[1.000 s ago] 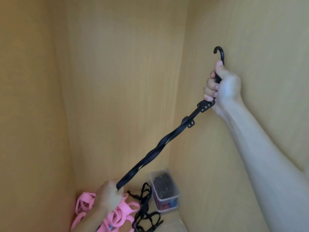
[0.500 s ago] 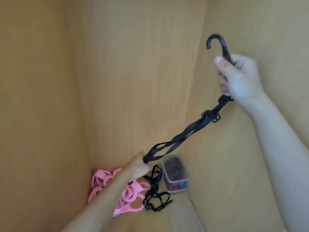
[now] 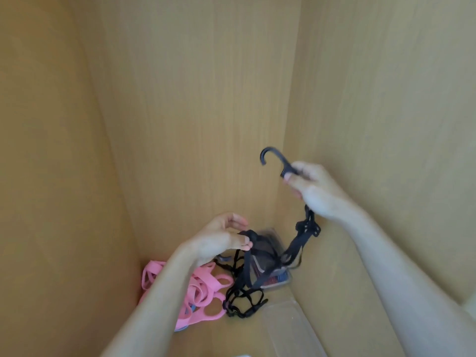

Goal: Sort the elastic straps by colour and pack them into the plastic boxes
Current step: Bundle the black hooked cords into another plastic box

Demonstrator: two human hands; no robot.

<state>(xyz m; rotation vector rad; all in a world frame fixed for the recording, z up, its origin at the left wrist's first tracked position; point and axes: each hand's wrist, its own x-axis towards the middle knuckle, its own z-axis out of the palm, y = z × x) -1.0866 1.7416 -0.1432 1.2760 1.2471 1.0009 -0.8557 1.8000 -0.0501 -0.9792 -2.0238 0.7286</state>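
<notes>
Pink straps piled at 7 o'clock on the surface. Left hand near centre, fingers pinching one end of the black strap, which sags above the plastic box at 5 o'clock. Right hand at 3 o'clock, fingers curled round its hook end.

The wooden surface carries a tangle of black straps. A pink strap pile lies at its 9 o'clock, stacked plastic boxes at 1, and a clear box at 5.
</notes>
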